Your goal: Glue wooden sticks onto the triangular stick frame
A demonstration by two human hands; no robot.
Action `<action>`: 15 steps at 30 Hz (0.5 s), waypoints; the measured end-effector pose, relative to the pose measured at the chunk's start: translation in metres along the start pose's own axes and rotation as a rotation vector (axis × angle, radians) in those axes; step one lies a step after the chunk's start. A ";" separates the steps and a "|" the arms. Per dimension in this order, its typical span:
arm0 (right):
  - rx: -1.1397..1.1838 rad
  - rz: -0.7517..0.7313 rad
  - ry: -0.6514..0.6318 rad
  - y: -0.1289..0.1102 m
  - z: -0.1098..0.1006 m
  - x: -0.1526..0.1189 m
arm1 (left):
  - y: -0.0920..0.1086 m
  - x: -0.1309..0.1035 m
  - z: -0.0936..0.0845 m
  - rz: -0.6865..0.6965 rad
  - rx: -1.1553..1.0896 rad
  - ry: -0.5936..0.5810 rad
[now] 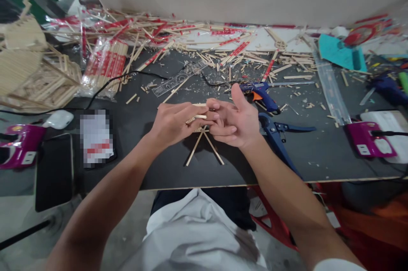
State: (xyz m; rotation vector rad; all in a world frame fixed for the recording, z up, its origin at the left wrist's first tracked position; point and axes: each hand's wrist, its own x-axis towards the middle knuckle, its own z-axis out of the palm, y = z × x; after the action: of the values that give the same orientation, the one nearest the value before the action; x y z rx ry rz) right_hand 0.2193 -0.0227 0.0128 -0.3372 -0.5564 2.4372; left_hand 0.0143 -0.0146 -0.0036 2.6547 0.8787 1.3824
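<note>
A small frame of thin wooden sticks (195, 148) stands over the dark table at the front middle, two of its legs splayed toward me. My left hand (170, 121) is closed around its upper part, and a pale stick end pokes out between the fingers. Opposite it, my right hand (240, 120) has its palm turned to the left and the thumb raised. Its bent fingers are apart and meet the left fingertips beside the frame; no firm grip shows. Both hands cover most of the frame's top. A blue cutter (276, 137) lies just right of my right wrist.
Behind my hands lie a blue glue gun (264, 96) and a clear stencil ruler (178, 80). Bagged sticks (103, 65) and a slatted stick model (38, 71) stand left. Two phones lie left, one a black phone (55, 173). Purple power sockets (369, 139) sit right.
</note>
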 end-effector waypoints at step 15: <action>-0.213 0.090 0.215 0.001 -0.004 0.002 | -0.005 0.007 -0.004 -0.139 -0.193 -0.349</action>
State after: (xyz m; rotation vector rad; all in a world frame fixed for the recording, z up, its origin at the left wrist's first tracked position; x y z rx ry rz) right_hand 0.2185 -0.0214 0.0086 -0.7177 -0.7196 2.3906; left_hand 0.0123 -0.0078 0.0031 2.5217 0.8220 0.8867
